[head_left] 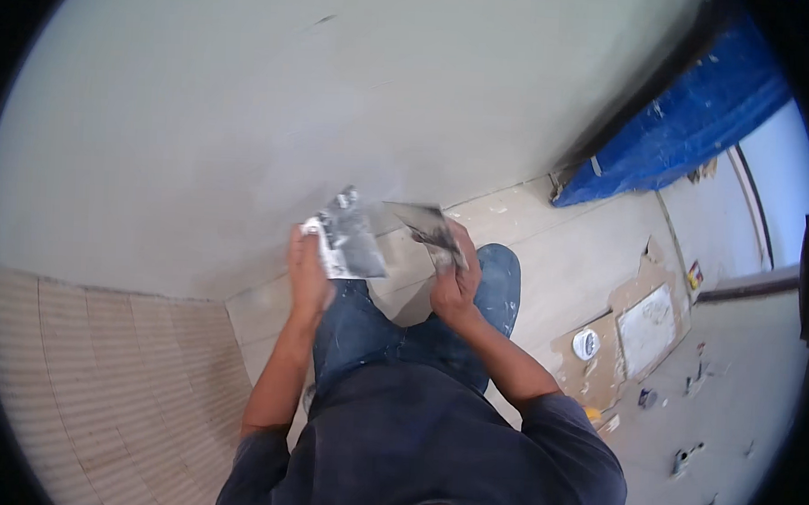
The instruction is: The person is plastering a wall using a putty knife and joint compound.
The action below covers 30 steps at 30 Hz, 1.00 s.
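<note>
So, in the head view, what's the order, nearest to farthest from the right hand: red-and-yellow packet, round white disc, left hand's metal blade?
1. Metal blade: just left of the right hand, held in the left hand.
2. Round white disc: off to the right.
3. Red-and-yellow packet: farther right.

Dark grey short-sleeved shirt [414,442], pale-flecked blue trousers [352,324], perhaps denim

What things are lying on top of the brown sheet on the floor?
On the brown sheet lie a whitish rectangular panel and a round white object. Whatever they cover cannot be seen.
</note>
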Tool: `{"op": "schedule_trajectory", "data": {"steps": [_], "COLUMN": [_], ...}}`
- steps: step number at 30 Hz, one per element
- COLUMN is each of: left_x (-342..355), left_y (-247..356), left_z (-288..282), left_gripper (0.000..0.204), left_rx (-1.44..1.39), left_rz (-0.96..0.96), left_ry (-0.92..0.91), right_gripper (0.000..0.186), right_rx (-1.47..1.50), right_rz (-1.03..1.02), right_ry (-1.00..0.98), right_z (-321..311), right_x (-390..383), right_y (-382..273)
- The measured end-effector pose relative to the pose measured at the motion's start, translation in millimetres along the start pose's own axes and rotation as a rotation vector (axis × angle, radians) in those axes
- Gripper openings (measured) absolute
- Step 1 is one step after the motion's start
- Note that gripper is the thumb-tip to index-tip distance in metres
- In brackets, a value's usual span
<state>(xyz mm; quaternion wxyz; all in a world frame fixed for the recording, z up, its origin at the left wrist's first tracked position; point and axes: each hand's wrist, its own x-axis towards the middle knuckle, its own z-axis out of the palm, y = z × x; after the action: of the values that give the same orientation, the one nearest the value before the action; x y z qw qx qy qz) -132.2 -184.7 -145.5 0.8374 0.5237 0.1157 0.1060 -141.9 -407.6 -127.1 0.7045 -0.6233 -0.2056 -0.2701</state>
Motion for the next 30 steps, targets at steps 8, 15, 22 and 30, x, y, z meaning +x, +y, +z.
{"op": "schedule_trajectory", "data": {"steps": [8, 15, 22, 30], "left_x": [-29, -44, -33, -28], "left_y": [5, 20, 40, 29], "left_z": [36, 35, 14, 28], "left_gripper": [0.016, 0.015, 0.020, 0.020], "left_rx": [-0.190, -0.352, -0.260, -0.211], "left_rz": [-0.148, -0.202, -0.267, -0.407], "left_ry": [-0.037, 0.049, -0.109, -0.381], "right_gripper": [0.050, 0.045, 0.027, 0.037], "right_rx": [-0.370, -0.601, 0.033, 0.425], "right_rz": [-0.441, -0.332, 0.495, 0.783], "right_ry": [-0.720, -0.649, -0.140, -0.435], "right_z": [1, -13, -33, -31], "right_x": [3, 19, 49, 47], "right_y": [-33, -9, 6, 17]}}
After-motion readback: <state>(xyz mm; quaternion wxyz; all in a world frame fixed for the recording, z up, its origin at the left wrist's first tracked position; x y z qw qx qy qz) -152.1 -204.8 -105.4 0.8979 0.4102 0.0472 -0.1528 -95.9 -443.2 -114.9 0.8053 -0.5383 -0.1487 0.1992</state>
